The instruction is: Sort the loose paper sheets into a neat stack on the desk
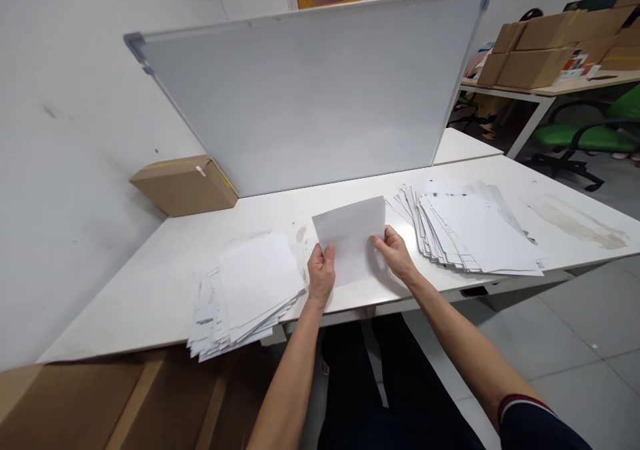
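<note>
Paper [356,230] was gripped by left hand [321,273] and right hand [395,257], not yet set down. Uneven stacks [263,280] flanked it.

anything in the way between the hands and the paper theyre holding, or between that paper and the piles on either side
Nothing visible: left hand and right hand grip the paper directly. Toward the left pile and right pile, no obstacle shows besides the hands themselves.
</note>
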The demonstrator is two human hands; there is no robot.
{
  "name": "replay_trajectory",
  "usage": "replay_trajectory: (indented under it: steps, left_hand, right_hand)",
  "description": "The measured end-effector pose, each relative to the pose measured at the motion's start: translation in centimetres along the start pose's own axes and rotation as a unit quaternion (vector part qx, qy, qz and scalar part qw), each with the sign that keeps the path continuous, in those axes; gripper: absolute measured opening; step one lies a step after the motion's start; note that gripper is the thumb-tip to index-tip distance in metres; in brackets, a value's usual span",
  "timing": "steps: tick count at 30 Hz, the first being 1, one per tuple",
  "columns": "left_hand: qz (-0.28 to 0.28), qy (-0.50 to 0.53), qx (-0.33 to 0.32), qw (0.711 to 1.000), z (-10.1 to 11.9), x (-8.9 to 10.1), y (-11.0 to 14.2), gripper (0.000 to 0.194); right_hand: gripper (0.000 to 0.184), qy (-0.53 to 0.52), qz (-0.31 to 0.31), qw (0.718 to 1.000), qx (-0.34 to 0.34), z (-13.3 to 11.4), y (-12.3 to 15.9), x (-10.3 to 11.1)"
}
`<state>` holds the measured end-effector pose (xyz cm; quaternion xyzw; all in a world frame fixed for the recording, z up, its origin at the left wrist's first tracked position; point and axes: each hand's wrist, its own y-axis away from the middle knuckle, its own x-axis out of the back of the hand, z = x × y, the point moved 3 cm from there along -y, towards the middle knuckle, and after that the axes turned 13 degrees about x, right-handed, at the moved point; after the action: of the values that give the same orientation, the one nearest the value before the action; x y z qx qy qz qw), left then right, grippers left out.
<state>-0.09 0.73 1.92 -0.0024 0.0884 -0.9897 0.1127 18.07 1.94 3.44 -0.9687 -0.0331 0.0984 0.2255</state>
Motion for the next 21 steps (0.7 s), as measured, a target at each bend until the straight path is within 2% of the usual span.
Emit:
replay_trajectory:
  steps: [4,8,11,17,21]
  left_hand:
    - [-0.004,0.020,-0.008,1.000,0.5,-0.1,-0.1,0.026]
    - [0.000,0.048,-0.054,0.997,2.0,-0.2,-0.3,0.030]
    - [0.016,0.024,-0.080,0.996,2.8,-0.3,-0.1,0.036]
    - [0.044,-0.023,-0.070,0.996,2.9,-0.5,0.2,0.040]
    - [0.082,-0.044,-0.065,0.993,3.1,-0.6,0.0,0.033]
  right_hand:
    - [0.033,-0.002,-0.013,1.000,0.005,-0.3,0.0,0.2]
    - [0.033,0.006,-0.021,0.999,0.033,-0.9,-0.6,0.4]
    - [0.034,0.020,-0.029,0.998,0.042,-0.9,-0.7,0.4]
    - [0.036,0.025,-0.019,0.999,0.042,-0.4,-0.4,0.4]
    - [0.035,0.045,-0.010,0.998,0.036,-0.2,-0.5,0.7]
